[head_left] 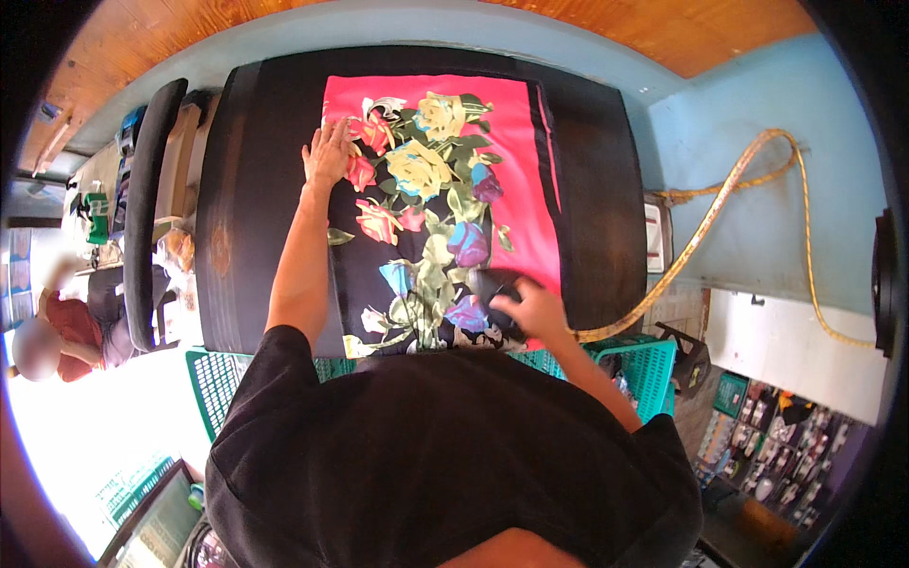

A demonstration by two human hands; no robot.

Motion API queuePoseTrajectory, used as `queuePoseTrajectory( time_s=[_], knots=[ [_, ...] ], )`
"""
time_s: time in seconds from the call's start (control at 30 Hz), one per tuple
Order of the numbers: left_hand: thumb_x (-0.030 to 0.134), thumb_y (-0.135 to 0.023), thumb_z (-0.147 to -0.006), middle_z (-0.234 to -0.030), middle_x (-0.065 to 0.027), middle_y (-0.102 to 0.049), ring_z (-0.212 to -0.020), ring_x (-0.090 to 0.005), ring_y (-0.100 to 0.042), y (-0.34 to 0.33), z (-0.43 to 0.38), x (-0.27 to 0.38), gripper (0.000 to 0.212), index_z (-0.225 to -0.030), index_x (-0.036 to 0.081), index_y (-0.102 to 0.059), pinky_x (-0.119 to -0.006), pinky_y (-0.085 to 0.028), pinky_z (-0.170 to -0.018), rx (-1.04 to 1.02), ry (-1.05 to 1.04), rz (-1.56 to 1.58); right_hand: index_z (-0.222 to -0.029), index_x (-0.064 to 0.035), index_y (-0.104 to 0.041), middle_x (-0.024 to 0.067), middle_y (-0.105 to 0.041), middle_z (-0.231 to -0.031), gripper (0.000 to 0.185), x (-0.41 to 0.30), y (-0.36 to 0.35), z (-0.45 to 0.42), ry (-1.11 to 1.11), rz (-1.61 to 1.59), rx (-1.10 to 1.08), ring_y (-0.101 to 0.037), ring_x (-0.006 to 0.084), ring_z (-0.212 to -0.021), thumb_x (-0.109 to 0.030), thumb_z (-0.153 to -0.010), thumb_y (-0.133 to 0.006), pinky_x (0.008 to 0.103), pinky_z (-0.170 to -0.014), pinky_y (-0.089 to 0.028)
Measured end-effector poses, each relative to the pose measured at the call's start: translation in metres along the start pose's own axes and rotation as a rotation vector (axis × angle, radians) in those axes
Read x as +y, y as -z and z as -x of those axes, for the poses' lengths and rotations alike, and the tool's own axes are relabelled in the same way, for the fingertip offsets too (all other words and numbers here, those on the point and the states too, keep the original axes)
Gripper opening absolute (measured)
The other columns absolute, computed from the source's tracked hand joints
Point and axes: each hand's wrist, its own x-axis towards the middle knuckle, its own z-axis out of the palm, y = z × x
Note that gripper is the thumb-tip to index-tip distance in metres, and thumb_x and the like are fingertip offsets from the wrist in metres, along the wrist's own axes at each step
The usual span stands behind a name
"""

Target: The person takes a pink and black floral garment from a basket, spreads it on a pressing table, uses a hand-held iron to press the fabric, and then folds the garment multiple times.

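Note:
A pink and black cloth printed with large flowers (419,170) lies spread on a black-covered ironing table (596,177). My left hand (328,153) rests flat on the cloth's upper left edge, fingers spread and pointing away from me. My right hand (529,309) is closed around the handle of a dark iron (501,287), somewhat blurred, over the lower right of the cloth. A yellow-wrapped hose or cord (625,319) runs from near my right wrist up to the wall at the right. The iron's soleplate is hidden.
Green plastic baskets (646,373) (213,387) stand at the table's near edge. A long dark padded board (153,213) is beyond its left side. At far left, a person in a red top (74,334) sits or leans. A blue wall borders the far side.

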Motion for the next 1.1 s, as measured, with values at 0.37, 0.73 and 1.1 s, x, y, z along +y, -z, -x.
queuePoseTrajectory(
  time_s=[0.37, 0.73, 1.1],
  knots=[
    [0.043, -0.05, -0.099, -0.108, -0.0199, -0.067, -0.106, -0.0384, -0.063, 0.048, 0.182, 0.009, 0.046, -0.118, 0.002, -0.063, -0.048, -0.05, -0.09, 0.056, 0.387, 0.148, -0.099, -0.0053, -0.053, 0.004, -0.053, -0.061, 0.054, 0.203, 0.106, -0.061, -0.427, -0.586, 0.566, -0.049, 0.0141, -0.04, -0.056, -0.088, -0.067, 0.0309, -0.034, -0.039],
    [0.041, -0.059, -0.094, -0.106, -0.0211, -0.065, -0.105, -0.0377, -0.062, 0.039, 0.196, 0.03, 0.04, -0.099, 0.003, -0.069, -0.047, -0.051, -0.088, -0.001, 0.588, 0.219, -0.113, -0.0039, -0.067, 0.0179, -0.07, -0.105, 0.034, 0.104, 0.072, -0.119, 0.119, -0.009, 0.783, -0.066, 0.0341, -0.102, -0.034, -0.096, -0.062, 0.0412, -0.087, -0.05],
    [0.039, -0.065, -0.09, -0.114, -0.019, -0.063, -0.111, -0.0394, -0.06, -0.003, 0.08, 0.036, 0.042, -0.108, 0.001, -0.062, -0.051, -0.051, -0.09, 0.013, 0.625, 0.046, -0.101, -0.0055, -0.062, 0.0204, -0.067, -0.092, 0.035, 0.051, 0.016, -0.257, -0.161, 0.347, 0.767, -0.064, 0.0438, -0.092, -0.039, -0.093, -0.064, 0.0553, -0.075, -0.051]
  ],
)
